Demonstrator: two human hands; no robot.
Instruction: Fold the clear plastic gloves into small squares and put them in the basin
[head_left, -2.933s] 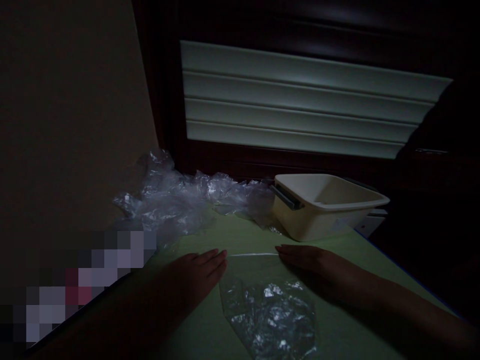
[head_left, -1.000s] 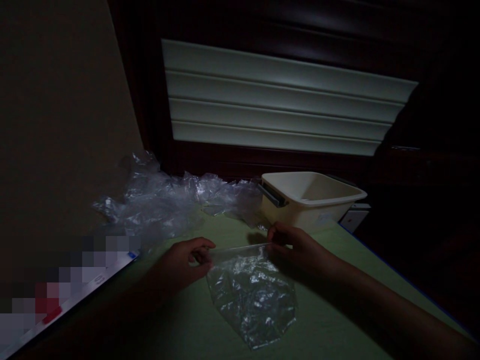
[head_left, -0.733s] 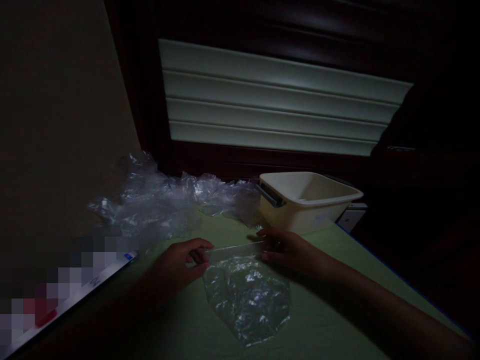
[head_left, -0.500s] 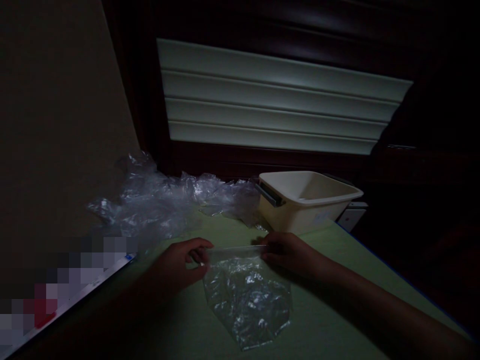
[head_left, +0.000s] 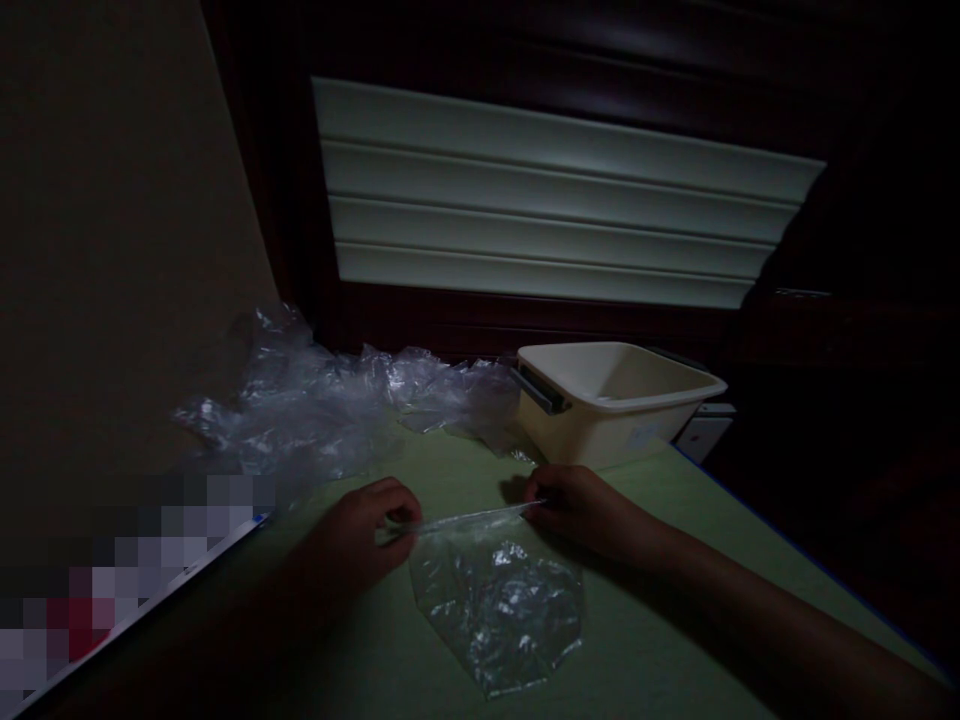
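Note:
A clear, crinkled plastic bag (head_left: 502, 610) lies on the green tabletop, its top edge raised between my two hands. My left hand (head_left: 379, 530) pinches the left end of that edge between thumb and fingers. At the right end, my right hand (head_left: 574, 508) is closed on the edge, with its fingertips partly hidden. The edge is drawn into a narrow line that slopes up slightly to the right.
A cream bin (head_left: 600, 430) with dark handles stands at the back right of the green table (head_left: 660, 620). Crumpled clear plastic (head_left: 322, 400) is heaped at the back left. A white device (head_left: 705, 435) sits behind the bin; a blurred-out item (head_left: 150, 580) lies at the left.
The bag's top edge has narrowed into a line and tilted, its left end now lower. My left fingers have curled in more around it. My right hand has barely moved.

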